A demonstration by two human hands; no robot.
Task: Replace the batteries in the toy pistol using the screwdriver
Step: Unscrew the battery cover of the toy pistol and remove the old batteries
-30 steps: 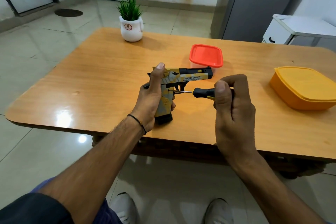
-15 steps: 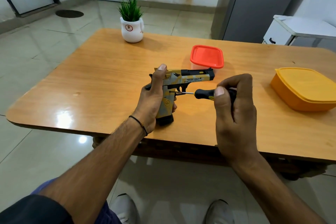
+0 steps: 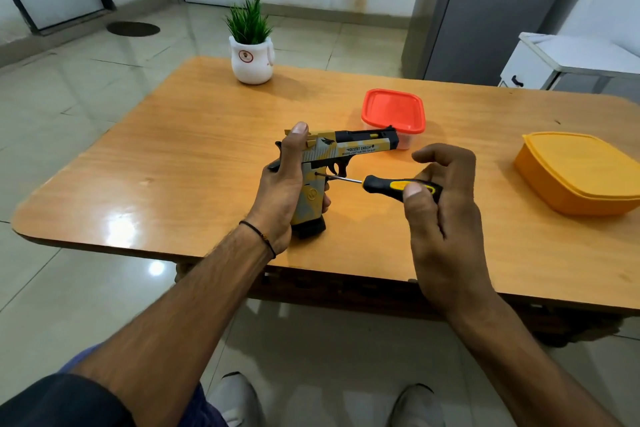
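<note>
A yellow, grey and black toy pistol (image 3: 349, 146) stands upright on the wooden table (image 3: 173, 156), barrel pointing right. My left hand (image 3: 282, 184) grips its handle from the left, thumb up along the rear of the slide. My right hand (image 3: 440, 204) holds the black-and-yellow handle of a screwdriver (image 3: 388, 184) between thumb and fingers, index finger lifted off it. The metal shaft runs left and its tip sits against the top of the pistol grip, just behind the trigger.
A red-lidded clear box (image 3: 393, 112) stands right behind the pistol's muzzle. An orange lidded box (image 3: 578, 172) sits at the table's right. A white pot with a green plant (image 3: 251, 55) stands at the far edge. My shoes show below the near table edge.
My right hand has loosened around the screwdriver handle: the index finger has lifted, so more of the handle shows. The pistol and my left hand have stayed in place.
</note>
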